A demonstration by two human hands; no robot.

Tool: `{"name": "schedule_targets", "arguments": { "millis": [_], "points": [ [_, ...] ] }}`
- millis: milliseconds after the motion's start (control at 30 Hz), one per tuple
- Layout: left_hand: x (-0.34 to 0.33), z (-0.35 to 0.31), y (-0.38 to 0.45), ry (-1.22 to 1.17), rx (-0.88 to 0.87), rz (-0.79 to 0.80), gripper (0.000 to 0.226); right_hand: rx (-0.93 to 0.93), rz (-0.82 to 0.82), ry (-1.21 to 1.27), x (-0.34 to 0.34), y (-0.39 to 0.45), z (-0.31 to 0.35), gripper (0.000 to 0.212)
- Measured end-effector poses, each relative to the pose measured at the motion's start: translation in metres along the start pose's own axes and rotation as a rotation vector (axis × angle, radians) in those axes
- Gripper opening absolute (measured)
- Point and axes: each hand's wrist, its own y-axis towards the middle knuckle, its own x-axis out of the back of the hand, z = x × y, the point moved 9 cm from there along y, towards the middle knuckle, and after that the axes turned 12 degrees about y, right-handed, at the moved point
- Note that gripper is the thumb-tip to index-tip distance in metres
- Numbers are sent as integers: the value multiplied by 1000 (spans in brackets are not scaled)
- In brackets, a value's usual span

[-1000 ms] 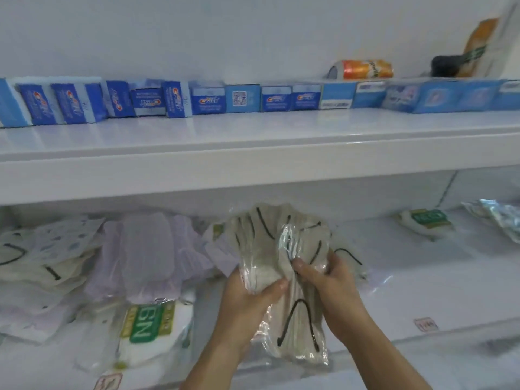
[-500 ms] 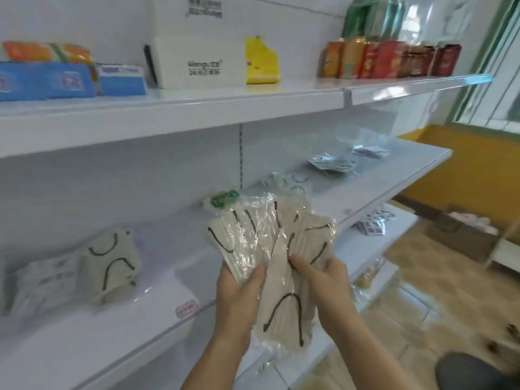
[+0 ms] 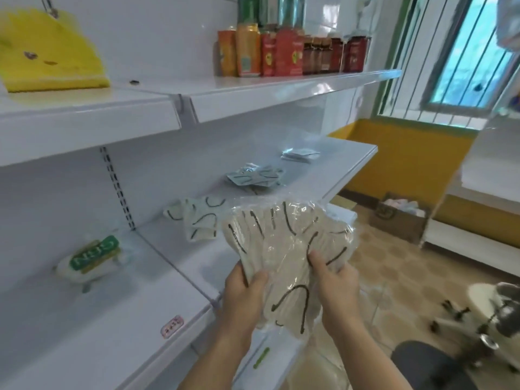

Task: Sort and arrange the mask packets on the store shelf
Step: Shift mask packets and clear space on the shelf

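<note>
White store shelving (image 3: pixel 174 280) fills the left of the view, with a tiled floor and a barred window off to the right; in front of the middle shelf, both hands hold a fanned bundle of beige mask packets (image 3: pixel 287 249) in clear wrap, black ear loops showing through the plastic; the left hand (image 3: pixel 244 294) is closed on the bundle's lower left edge, thumb on top, and the right hand (image 3: pixel 334 285) is closed on its right side, thumb pressed into the wrap; the bundle is carried in the air, clear of the shelf, so the step in hand looks like bringing one sorted kind to its place; next, it wants squaring into a neat stack and setting down on a bare stretch of shelf, probably beside the patterned white mask packets (image 3: pixel 197 220) lying just behind it; further along lie a grey-green pile of packets (image 3: pixel 253 177) and a small pale pile (image 3: pixel 299 154), though blur hides what they are; a green-labelled packet (image 3: pixel 90 257) sits alone in the left bay; the slippery wrap may let packets slide out; bottles (image 3: pixel 281 54) line the top shelf, and a cardboard box (image 3: pixel 399 218) stands on the floor.
</note>
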Motion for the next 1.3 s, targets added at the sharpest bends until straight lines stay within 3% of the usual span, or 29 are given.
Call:
{"name": "schedule_targets", "arguments": {
  "millis": [200,367,467,533,667,767,867,900,967,1133,1200,1300],
  "points": [
    [-72,-18,90,-31,7,79,35,27,-139,-42,11,98,5,24],
    [-127,-30,163,-41,17,68,23,28,-158,-23,3,184,11,43],
    [-143,-28,203,-2,9,12,23,-19,-82,-12,-11,229,-4,25],
    [-146,-21,233,25,38,-73,22,-39,-76,-27,-20,262,-14,14],
    [-141,-17,288,116,86,-328,18,-112,35,-3,-60,333,-26,17],
    [-125,-29,321,108,110,-508,30,-105,193,-32,-121,380,-16,27],
    [-94,-37,349,76,179,-619,60,-222,384,-15,-191,407,-22,52],
    [-80,-43,352,66,188,-649,51,-274,423,9,-206,412,-25,65],
    [-58,-63,342,82,157,-749,12,-305,443,1,-220,422,-28,84],
    [-28,-57,317,290,119,-823,29,-71,542,-203,-211,416,-24,57],
    [-22,-50,305,492,127,-791,55,122,664,-329,-220,398,-17,52],
    [-8,-45,287,808,178,-768,56,456,863,-545,-243,353,-10,50]
  ]
}}
